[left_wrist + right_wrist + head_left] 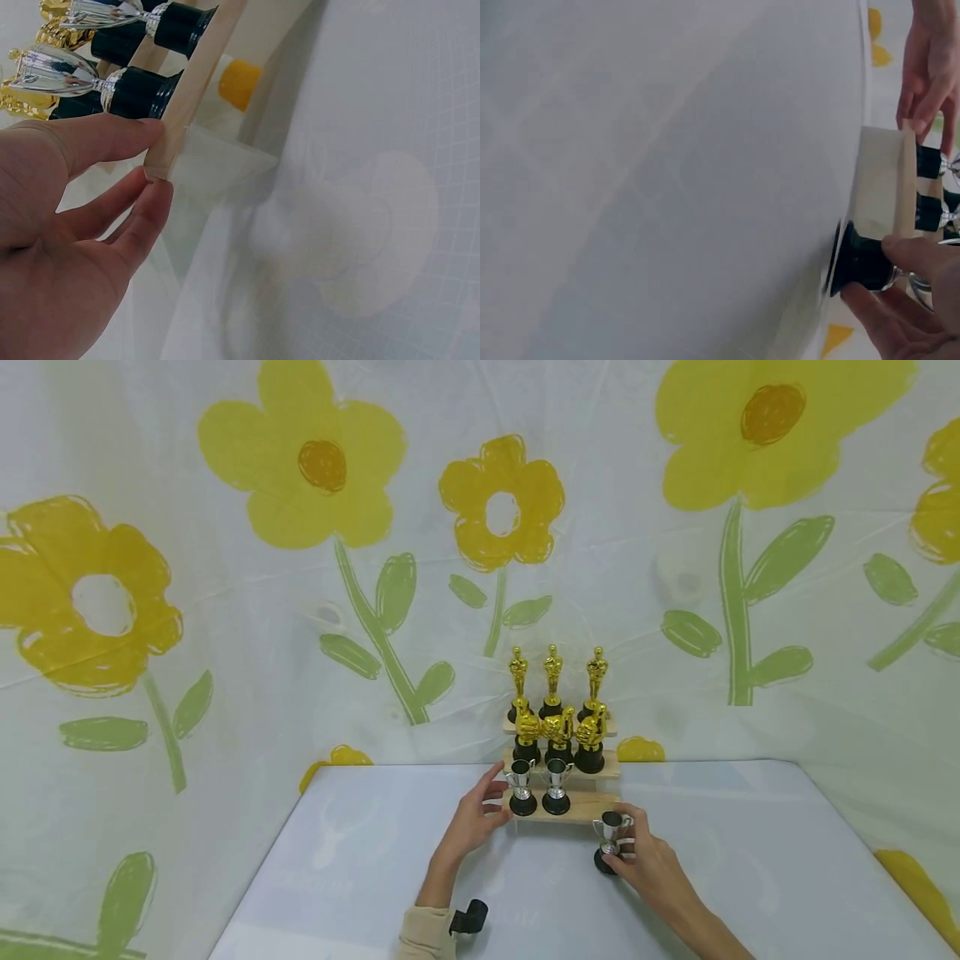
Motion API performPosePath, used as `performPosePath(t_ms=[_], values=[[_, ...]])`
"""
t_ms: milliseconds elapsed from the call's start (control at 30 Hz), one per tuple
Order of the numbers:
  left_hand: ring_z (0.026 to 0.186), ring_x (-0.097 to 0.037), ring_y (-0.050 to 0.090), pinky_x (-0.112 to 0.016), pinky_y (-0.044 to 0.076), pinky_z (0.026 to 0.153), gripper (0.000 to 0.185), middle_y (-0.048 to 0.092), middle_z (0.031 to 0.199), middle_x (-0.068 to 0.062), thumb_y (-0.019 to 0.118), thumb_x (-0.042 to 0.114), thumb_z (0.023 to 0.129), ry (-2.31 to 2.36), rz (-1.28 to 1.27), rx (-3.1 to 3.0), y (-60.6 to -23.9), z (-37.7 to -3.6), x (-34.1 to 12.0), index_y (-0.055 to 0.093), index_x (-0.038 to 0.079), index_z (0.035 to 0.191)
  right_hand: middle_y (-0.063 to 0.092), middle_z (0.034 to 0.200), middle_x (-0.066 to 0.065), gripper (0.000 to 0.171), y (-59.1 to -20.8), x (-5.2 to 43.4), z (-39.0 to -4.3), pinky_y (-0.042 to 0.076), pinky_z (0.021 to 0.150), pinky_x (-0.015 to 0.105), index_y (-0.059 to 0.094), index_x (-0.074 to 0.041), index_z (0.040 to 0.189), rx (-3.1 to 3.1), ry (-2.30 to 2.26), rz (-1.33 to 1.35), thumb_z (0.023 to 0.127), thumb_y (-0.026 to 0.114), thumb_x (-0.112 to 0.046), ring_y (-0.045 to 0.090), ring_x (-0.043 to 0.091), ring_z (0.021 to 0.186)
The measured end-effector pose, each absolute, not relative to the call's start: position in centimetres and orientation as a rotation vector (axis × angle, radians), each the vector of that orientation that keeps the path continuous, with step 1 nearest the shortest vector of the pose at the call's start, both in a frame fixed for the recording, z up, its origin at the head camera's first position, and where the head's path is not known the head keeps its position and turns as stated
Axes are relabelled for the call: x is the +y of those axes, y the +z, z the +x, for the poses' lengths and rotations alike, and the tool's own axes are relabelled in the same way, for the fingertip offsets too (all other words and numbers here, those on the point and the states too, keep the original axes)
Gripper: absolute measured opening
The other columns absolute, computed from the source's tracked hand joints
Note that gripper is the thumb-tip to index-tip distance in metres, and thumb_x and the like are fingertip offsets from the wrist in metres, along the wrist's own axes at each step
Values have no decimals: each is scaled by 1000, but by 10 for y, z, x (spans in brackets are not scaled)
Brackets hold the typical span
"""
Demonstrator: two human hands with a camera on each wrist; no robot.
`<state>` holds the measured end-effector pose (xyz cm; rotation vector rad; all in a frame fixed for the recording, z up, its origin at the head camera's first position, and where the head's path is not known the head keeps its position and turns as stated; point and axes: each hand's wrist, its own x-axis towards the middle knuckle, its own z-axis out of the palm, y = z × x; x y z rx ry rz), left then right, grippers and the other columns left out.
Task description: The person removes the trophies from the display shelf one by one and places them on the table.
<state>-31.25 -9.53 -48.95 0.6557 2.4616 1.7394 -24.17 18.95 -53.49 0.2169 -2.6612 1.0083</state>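
Note:
A three-step wooden stand (600, 810) holds gold statuettes (553, 675) on top, gold thumbs-up trophies (559, 731) in the middle, and two silver cups (557, 781) on the left and centre of the lowest step. My left hand (487, 797) touches the left end of that step with nearly straight fingers; in the left wrist view the fingertips (150, 131) rest against the board's corner (161, 161). My right hand (628, 850) grips a third silver cup (611, 833) by its black base (859, 259), standing on the table just before the stand's right end.
The stand sits at the back of a white table (375, 860), close against a flower-printed cloth backdrop (300, 610). Open tabletop lies to the left, right and front. A black wrist camera mount (468, 917) shows on my left sleeve.

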Motion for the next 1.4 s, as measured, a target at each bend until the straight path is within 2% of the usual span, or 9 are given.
performPosePath(t_ms=[267, 500, 633, 833, 1267, 1400], values=[[118, -46, 56, -56, 50, 99, 77, 56, 130, -30, 65, -10, 83, 1721, 684, 2486, -488, -313, -96, 32, 2, 151, 71, 90, 6, 70, -528, 193, -247, 59, 64, 26, 38, -12, 127, -2707, 996, 232, 74, 83, -4, 73, 19, 77], [119, -47, 55, -59, 48, 100, 78, 55, 131, -31, 65, -11, 83, 1720, 660, 2471, -491, -318, -95, 31, 2, 152, 73, 97, 14, 61, -523, 198, -254, 59, 62, 27, 53, -5, 122, -2795, 1021, 216, 71, 86, -8, 72, 21, 77], [119, -46, 56, -57, 50, 99, 80, 55, 131, -29, 66, -10, 83, 1718, 661, 2497, -509, -329, -94, 30, 7, 153, 74, 94, 12, 58, -521, 200, -256, 60, 63, 28, 55, -5, 120, -2841, 1085, 149, 71, 86, -9, 73, 21, 78], [119, -37, 58, -48, 53, 99, 81, 58, 132, -23, 69, -4, 84, 1695, 644, 2523, -522, -335, -97, 33, 15, 153, 75, 90, 11, 54, -521, 198, -255, 61, 64, 31, 56, -6, 116, -2847, 1098, 137, 71, 86, -9, 74, 22, 77], [120, -36, 58, -47, 53, 99, 80, 57, 133, -22, 69, -3, 84, 1708, 641, 2509, -521, -335, -100, 33, 16, 153, 75, 88, 4, 43, -520, 194, -258, 60, 64, 27, 61, -8, 106, -2859, 1085, 128, 71, 86, -12, 73, 19, 79], [120, -40, 57, -50, 52, 99, 81, 57, 133, -24, 67, -6, 84, 1716, 657, 2512, -520, -332, -97, 31, 13, 154, 75, 89, 7, 49, -519, 195, -255, 60, 62, 28, 59, -5, 110, -2870, 1022, 154, 70, 86, -14, 73, 20, 77]])
